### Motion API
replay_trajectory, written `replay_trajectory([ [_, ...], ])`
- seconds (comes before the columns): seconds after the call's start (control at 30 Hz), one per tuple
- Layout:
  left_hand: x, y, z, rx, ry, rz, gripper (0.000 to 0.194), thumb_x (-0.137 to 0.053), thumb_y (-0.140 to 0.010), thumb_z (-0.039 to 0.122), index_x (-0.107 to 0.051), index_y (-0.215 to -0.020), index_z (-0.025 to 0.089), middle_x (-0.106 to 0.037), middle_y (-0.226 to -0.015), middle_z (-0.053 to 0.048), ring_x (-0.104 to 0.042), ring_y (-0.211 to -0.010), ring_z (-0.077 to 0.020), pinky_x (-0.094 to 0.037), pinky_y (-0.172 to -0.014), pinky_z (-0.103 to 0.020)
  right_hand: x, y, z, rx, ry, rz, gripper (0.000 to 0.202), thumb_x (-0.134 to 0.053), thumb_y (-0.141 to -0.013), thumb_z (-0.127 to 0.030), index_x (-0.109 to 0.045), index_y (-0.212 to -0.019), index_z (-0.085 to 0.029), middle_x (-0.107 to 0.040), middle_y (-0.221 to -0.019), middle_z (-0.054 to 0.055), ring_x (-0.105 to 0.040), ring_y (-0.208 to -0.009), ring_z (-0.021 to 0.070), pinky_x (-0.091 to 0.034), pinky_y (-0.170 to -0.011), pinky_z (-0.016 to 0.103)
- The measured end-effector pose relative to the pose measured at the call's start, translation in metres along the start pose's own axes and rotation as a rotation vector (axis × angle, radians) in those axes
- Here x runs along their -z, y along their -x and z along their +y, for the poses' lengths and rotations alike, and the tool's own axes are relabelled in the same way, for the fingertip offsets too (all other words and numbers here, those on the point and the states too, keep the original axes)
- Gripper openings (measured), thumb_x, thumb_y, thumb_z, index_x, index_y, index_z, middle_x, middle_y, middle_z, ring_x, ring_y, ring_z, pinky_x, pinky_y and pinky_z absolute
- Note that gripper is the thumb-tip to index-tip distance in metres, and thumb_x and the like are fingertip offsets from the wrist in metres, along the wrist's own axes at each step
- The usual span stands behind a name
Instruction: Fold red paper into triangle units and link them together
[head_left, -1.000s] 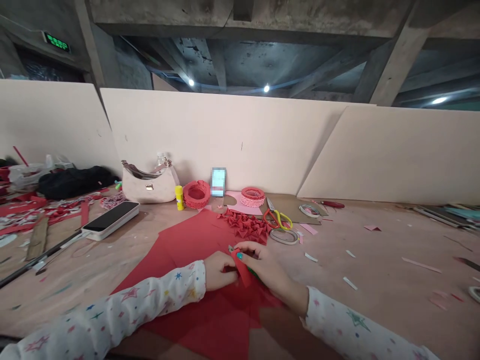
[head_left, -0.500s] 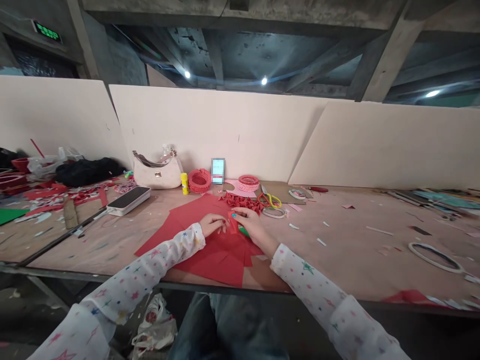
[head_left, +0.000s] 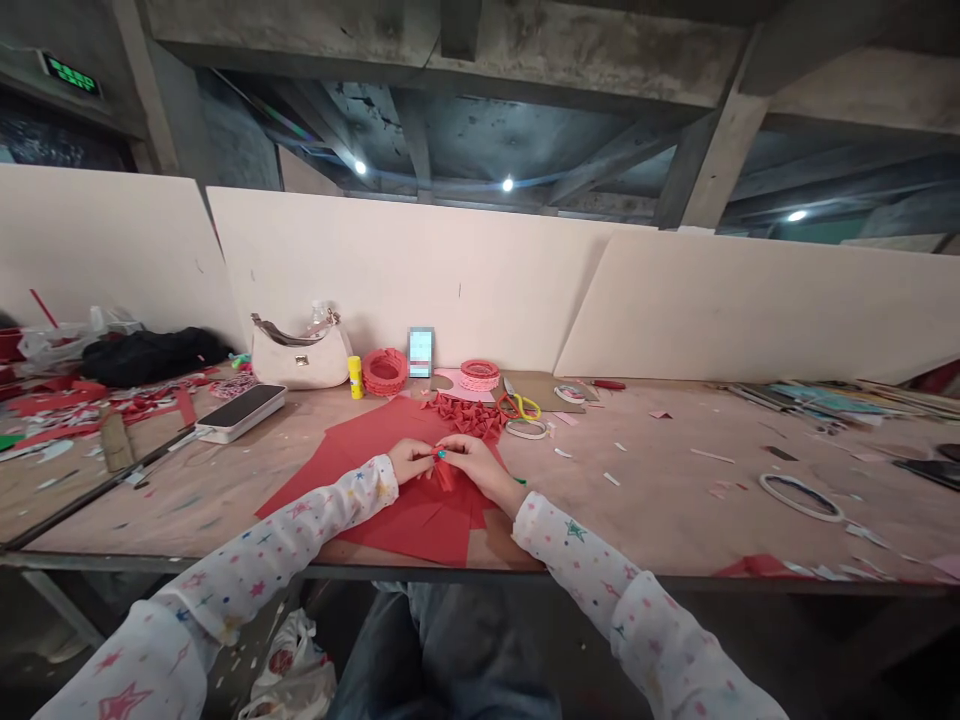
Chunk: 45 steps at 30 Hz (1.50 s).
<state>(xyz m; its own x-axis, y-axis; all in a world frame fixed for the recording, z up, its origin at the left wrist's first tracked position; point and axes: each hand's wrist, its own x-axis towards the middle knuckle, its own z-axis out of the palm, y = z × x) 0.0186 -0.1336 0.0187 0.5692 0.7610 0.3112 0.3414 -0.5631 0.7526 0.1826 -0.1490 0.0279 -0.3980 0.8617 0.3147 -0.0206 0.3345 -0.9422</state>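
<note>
In the head view, the left hand and right hand both pinch 1 small red paper piece over the red sheets near the table's front edge. A loose pinch could skew the fold. The white handbag sits by the back edge, contents hidden.
</note>
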Motion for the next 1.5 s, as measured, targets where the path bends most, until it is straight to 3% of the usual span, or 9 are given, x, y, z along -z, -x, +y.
replay_trajectory([
  [0.83,-0.001,-0.001,-0.001,-0.014,0.093,-0.02,0.031,-0.04,-0.072,0.025,-0.051,-0.046,0.011,-0.049,-0.043,0.0,-0.041,-0.037,-0.0055,-0.033,-0.043,-0.017,0.003,-0.003,0.0,-0.001,0.017,-0.021,0.017,-0.056,-0.066,-0.027,-0.06,-0.078,-0.016,-0.059,-0.078,0.002,-0.053,-0.073,0.0135,-0.04,-0.07,0.027],
  [1.17,-0.001,0.0,0.003,-0.012,0.084,0.017,0.029,-0.039,-0.071,0.021,-0.052,-0.046,0.011,-0.047,-0.041,0.001,-0.041,-0.038,-0.0056,-0.034,-0.045,-0.017,0.004,-0.004,0.006,0.0,0.054,0.045,0.02,-0.054,-0.067,-0.028,-0.058,-0.083,-0.017,-0.059,-0.083,0.003,-0.053,-0.076,0.0135,-0.039,-0.071,0.026],
  [1.5,-0.002,-0.002,0.0,-0.001,0.096,0.026,0.027,-0.038,-0.068,0.017,-0.053,-0.046,0.011,-0.051,-0.044,0.001,-0.042,-0.04,-0.0054,-0.034,-0.045,-0.016,0.0,-0.006,0.009,0.085,0.144,0.108,0.009,-0.046,-0.071,-0.023,-0.053,-0.071,-0.017,-0.052,-0.07,-0.002,-0.048,-0.067,0.0106,-0.037,-0.065,0.022],
])
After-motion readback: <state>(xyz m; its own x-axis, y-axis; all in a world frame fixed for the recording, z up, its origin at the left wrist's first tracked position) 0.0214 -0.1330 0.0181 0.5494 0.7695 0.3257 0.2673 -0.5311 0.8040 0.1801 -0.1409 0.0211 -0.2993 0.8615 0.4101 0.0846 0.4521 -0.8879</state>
